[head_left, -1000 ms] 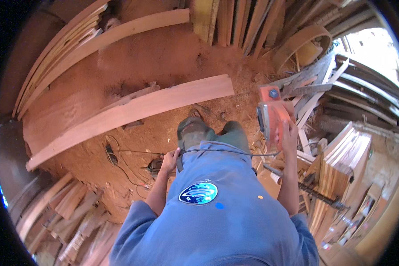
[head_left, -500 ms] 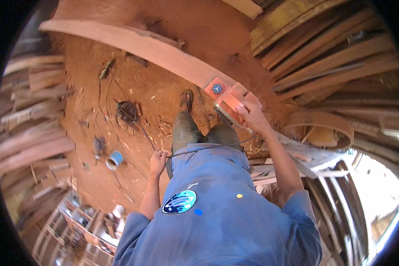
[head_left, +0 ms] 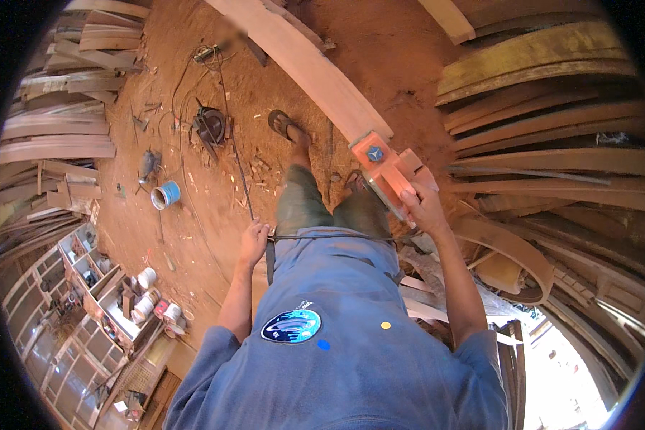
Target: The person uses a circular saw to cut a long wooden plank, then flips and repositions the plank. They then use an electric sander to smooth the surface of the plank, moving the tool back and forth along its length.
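Note:
My right hand [head_left: 426,210] is closed around the handle of an orange electric planer [head_left: 390,170], which has a blue round knob on its front. The planer sits at the near end of a long, pale reddish wooden plank [head_left: 315,75] that stretches away toward the upper left. By my left hip, my left hand [head_left: 254,242] grips a black power cord [head_left: 330,237]. One stretch of the cord crosses in front of my waist toward the planer; another drops to the ground. Part of the planer's handle is hidden by my fingers.
Reddish, shaving-strewn ground holds a dark circular power tool [head_left: 209,126], a grey tool [head_left: 149,166] and a blue bucket [head_left: 165,195]. Timber stacks [head_left: 552,143] line the right, more boards [head_left: 57,143] the left. A compartmented shelf [head_left: 122,322] with containers stands lower left.
The view has turned, so the plank now runs more steeply up the picture. The cord lies straighter across my waist. Both hands keep their grips, and a second foot shows beside the planer.

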Tool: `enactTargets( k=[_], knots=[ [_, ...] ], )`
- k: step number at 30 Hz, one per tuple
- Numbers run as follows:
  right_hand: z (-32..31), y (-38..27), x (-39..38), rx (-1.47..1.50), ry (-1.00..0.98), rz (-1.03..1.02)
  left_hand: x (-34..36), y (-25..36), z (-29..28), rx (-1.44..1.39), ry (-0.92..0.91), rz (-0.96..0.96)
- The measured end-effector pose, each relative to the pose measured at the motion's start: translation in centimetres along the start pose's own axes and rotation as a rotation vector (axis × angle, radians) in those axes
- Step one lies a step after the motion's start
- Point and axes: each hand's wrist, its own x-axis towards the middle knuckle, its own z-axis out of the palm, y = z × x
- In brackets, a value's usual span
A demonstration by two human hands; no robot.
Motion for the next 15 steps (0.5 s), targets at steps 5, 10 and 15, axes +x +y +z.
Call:
enactTargets(
  k=[5,10,15],
  knots=[
    [-0.3,-1.3,-0.1,0.014,-0.023,-0.023,-1.8,-0.8,1.5,-0.023,0.063,-0.096],
    [-0.2,-3.2,-0.4,0.016,-0.007,-0.09,-4.0,-1.4,2.6,-0.114,0.134,-0.131],
    [0.0,-4.8,-0.2,0.03,0.001,-0.157,-6.9,0.0,2.9,-0.043,0.076,-0.173]
  ],
)
